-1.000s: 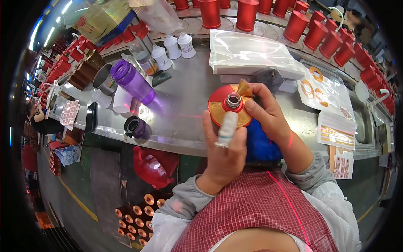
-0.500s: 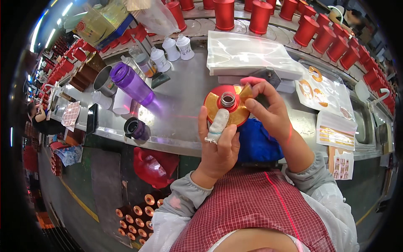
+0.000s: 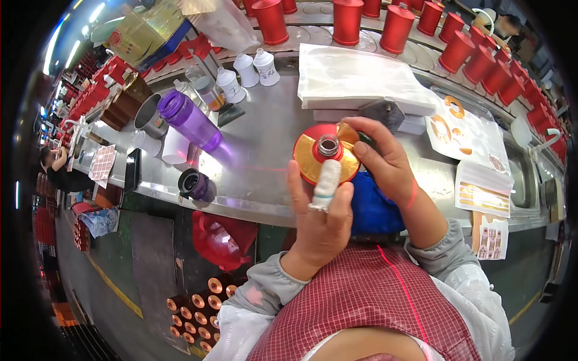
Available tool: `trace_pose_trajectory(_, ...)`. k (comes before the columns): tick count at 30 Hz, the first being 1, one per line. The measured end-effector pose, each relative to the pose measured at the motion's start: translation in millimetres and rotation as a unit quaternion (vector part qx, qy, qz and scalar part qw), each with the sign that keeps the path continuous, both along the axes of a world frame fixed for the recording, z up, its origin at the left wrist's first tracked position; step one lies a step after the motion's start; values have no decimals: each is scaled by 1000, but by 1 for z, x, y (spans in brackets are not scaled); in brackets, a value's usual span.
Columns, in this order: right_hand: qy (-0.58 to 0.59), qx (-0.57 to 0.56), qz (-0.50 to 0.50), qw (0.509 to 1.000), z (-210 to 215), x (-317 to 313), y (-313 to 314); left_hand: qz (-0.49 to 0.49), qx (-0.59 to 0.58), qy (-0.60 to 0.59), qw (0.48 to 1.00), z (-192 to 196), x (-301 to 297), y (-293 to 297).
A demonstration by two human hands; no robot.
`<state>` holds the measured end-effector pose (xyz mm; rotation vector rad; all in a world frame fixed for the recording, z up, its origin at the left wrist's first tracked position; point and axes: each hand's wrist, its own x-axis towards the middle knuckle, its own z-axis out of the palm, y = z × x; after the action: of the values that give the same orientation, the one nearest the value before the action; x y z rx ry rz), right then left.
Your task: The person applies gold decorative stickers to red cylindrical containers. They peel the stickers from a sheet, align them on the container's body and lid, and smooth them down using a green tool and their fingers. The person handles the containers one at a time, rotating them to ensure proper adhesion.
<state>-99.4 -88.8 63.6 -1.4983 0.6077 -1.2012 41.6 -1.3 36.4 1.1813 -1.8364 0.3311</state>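
A red bottle (image 3: 314, 130) with a bare clear neck (image 3: 328, 144) is in front of me, seen from above. A ring-shaped gold sticker (image 3: 310, 157) covers much of its shoulder. My left hand (image 3: 319, 222) has its fingers stretched apart at the near side. One finger, wrapped in a white cover (image 3: 327, 182), rests on the sticker; another reaches along the bottle's left side. With thumb and forefinger, my right hand (image 3: 385, 159) pinches the sticker's raised end at the right of the neck. The bottle's base is hidden.
Behind are a stack of white sheets (image 3: 361, 78) and rows of red bottles (image 3: 348, 23) on a curved conveyor. Gold sticker sheets (image 3: 445, 129) lie to the right. A purple tumbler (image 3: 191, 123), its dark lid (image 3: 195, 183) and white bottles (image 3: 265, 66) are at left. Blue cloth (image 3: 374, 207) bulges below the bottle.
The sticker's raised end has come lower and closer to the neck. My left hand's fingers have spread, with the wrapped finger shifted slightly right. The conveyor bottles have moved right.
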Motion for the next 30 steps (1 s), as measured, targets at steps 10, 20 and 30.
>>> trace_pose_trajectory(10,127,-41,20,991,8,-9,-18,-38,-21,15,999,-8,7,-7)
trace_pose_trajectory(20,29,14,40,999,0,0,-13,7,27,-23,999,9,-14,-4)
trace_pose_trajectory(30,108,-33,-36,993,10,3,4,-175,92,417,887,-3,12,-25)
